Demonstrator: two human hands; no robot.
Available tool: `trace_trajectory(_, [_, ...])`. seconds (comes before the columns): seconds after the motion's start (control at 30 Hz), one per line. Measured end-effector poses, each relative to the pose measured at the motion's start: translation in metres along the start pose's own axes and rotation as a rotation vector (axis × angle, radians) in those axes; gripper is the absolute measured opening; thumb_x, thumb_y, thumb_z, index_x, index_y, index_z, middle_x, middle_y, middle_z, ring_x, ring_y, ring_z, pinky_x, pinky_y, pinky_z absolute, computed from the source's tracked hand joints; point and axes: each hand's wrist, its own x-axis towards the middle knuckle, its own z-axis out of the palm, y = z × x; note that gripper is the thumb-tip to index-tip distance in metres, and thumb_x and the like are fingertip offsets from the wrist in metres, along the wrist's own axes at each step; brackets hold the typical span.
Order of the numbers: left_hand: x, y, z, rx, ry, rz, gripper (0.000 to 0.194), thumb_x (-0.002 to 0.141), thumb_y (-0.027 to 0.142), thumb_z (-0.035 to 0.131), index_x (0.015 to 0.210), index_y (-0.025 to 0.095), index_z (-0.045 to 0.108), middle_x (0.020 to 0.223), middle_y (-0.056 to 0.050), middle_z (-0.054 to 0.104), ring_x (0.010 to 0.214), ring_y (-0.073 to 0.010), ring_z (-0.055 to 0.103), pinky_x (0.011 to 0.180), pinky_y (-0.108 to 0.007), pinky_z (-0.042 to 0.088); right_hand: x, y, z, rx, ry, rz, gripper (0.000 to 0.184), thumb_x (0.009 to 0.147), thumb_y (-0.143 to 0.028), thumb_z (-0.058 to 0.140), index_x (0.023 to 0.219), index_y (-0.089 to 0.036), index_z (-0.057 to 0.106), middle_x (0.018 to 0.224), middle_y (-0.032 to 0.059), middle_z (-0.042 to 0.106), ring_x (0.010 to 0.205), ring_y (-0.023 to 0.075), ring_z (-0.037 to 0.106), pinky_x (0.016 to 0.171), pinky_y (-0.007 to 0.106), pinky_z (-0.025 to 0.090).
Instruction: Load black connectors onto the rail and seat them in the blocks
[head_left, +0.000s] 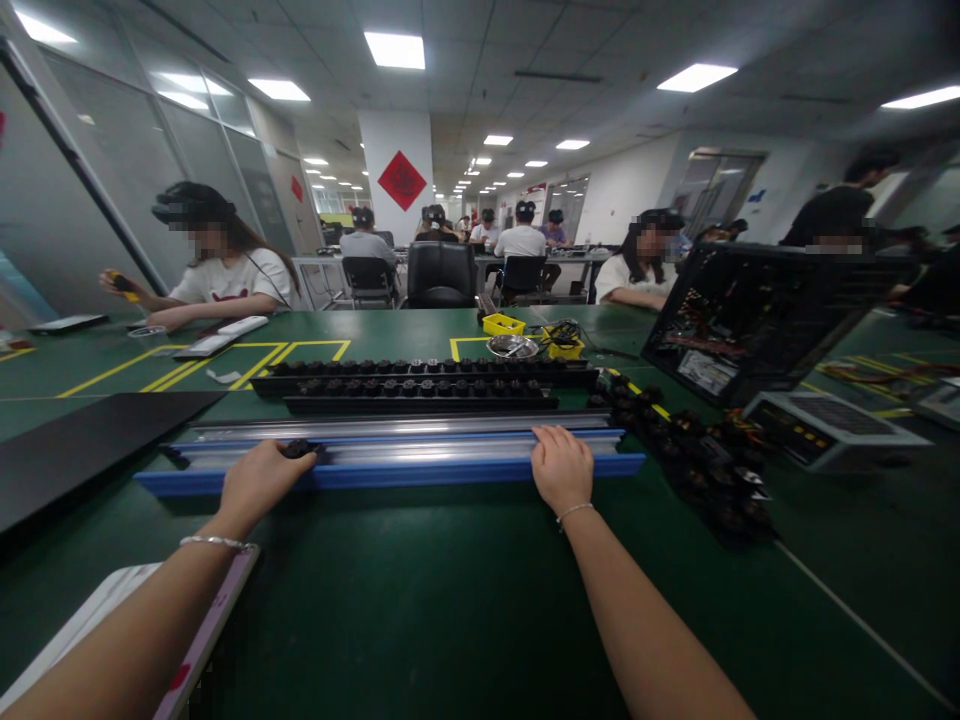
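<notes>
A long silver and blue rail (420, 455) lies across the green table in front of me. My left hand (259, 482) rests at its left part, fingers closed on a small black round part (297, 449) sitting on the rail. My right hand (561, 468) lies on the rail's right part, fingers curled over its top; whether it holds anything is hidden. Behind the rail lie two long black strips (420, 385) studded with black knobs.
More black knobbed strips (690, 450) lie at the right, beside an open computer case (757, 315). Yellow trays (504, 324) and a metal bowl (512, 347) stand farther back. A black panel (82, 440) lies left. Other people sit at the tables.
</notes>
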Motion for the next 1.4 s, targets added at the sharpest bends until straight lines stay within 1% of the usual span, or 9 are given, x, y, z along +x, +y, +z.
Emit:
trace_trajectory(0.2, [-0.003,0.008,0.002,0.000,-0.010,0.030,0.050,0.065,0.064,0.045,0.078,0.019,0.063,0.081,-0.014,0.068,0.083,-0.0331,0.062,0.063,-0.037,0.042,0.001,0.000,0.000,-0.015,-0.003,-0.010,0.037,0.084,-0.022,0.038,0.112,-0.021,0.061,0.117,0.0048,0.061,0.114,0.0214,0.047,0.096,0.036,0.026])
trace_trajectory(0.37, [-0.004,0.013,0.007,-0.010,0.001,0.022,0.051,0.063,0.064,0.048,0.080,0.018,0.063,0.081,-0.013,0.068,0.082,-0.0327,0.062,0.063,-0.036,0.043,0.000,0.000,-0.001,-0.005,-0.001,-0.005,0.037,0.084,-0.022,0.037,0.112,-0.021,0.061,0.117,0.0039,0.061,0.114,0.0214,0.047,0.096,0.036,0.025])
trace_trajectory(0.63, [-0.002,0.014,0.009,-0.006,0.019,0.023,0.053,0.062,0.064,0.048,0.081,0.017,0.064,0.082,-0.013,0.068,0.080,-0.0312,0.062,0.062,-0.036,0.043,0.001,0.001,0.001,0.001,-0.003,0.002,0.037,0.084,-0.022,0.036,0.112,-0.021,0.061,0.117,0.0039,0.061,0.115,0.0213,0.046,0.097,0.037,0.025])
trace_trajectory(0.8, [-0.005,0.017,0.008,-0.015,0.020,0.021,0.052,0.061,0.064,0.049,0.079,0.018,0.064,0.078,-0.012,0.068,0.077,-0.0307,0.063,0.061,-0.036,0.043,0.001,0.000,0.001,-0.006,-0.003,-0.003,0.038,0.084,-0.022,0.036,0.112,-0.021,0.061,0.117,0.0044,0.061,0.115,0.0216,0.046,0.097,0.037,0.026])
trace_trajectory(1.0, [-0.009,0.021,0.008,-0.014,0.036,0.022,0.048,0.062,0.063,0.049,0.075,0.019,0.063,0.076,-0.011,0.068,0.078,-0.0308,0.063,0.062,-0.035,0.043,0.001,0.000,0.000,-0.001,0.002,-0.003,0.038,0.085,-0.023,0.035,0.112,-0.022,0.061,0.116,0.0046,0.062,0.114,0.0216,0.047,0.096,0.037,0.026])
trace_trajectory(1.2, [-0.013,0.027,0.010,-0.005,0.042,0.025,0.048,0.064,0.063,0.048,0.078,0.019,0.062,0.080,-0.012,0.068,0.079,-0.0311,0.063,0.062,-0.035,0.043,0.001,0.001,0.002,0.002,0.008,-0.001,0.037,0.084,-0.022,0.036,0.111,-0.021,0.061,0.116,0.0036,0.062,0.113,0.0215,0.047,0.096,0.037,0.026])
trace_trajectory(1.4, [-0.013,0.027,0.010,-0.005,0.045,0.012,0.052,0.064,0.063,0.047,0.084,0.018,0.061,0.084,-0.014,0.068,0.081,-0.0316,0.063,0.063,-0.036,0.043,0.001,0.001,0.002,0.002,0.005,-0.003,0.037,0.084,-0.022,0.036,0.111,-0.021,0.062,0.116,0.0043,0.062,0.114,0.0214,0.047,0.096,0.036,0.026])
